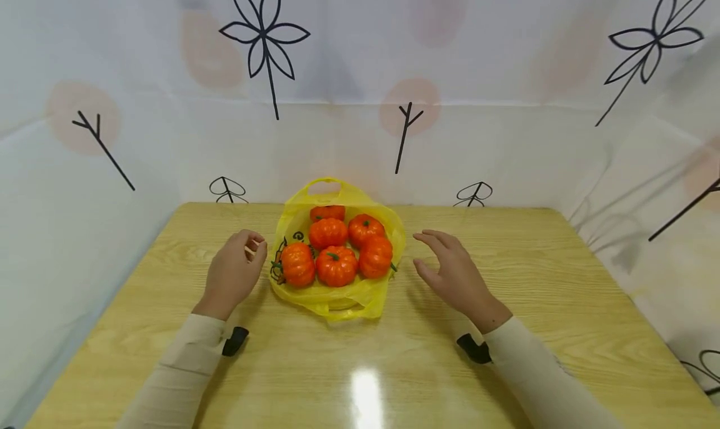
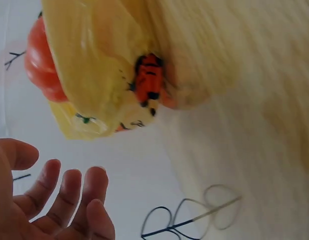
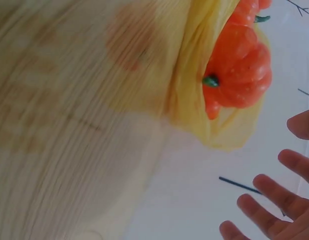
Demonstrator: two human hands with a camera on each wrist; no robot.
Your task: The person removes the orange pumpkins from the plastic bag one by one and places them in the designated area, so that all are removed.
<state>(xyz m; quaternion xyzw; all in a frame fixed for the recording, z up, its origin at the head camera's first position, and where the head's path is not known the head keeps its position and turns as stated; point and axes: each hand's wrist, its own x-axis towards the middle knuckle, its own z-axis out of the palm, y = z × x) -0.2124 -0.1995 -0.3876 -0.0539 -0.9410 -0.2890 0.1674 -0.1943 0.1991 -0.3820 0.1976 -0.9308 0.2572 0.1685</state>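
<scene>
Cloth (image 1: 495, 147) backs the table (image 1: 551, 279). My left hand (image 1: 232, 271) and right hand (image 1: 458, 277), empty, fingers loosely bent, flank a bag (image 1: 351, 194) of pumpkins (image 1: 336, 267).

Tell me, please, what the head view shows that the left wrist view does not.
Only the head view shows the right grip and six orange pumpkins together in the yellow bag.
Only the left wrist view shows a red patch with black marks on the bag's side.
Both show the left grip, the bag, at least one pumpkin, the wooden table and the patterned backdrop.
</scene>
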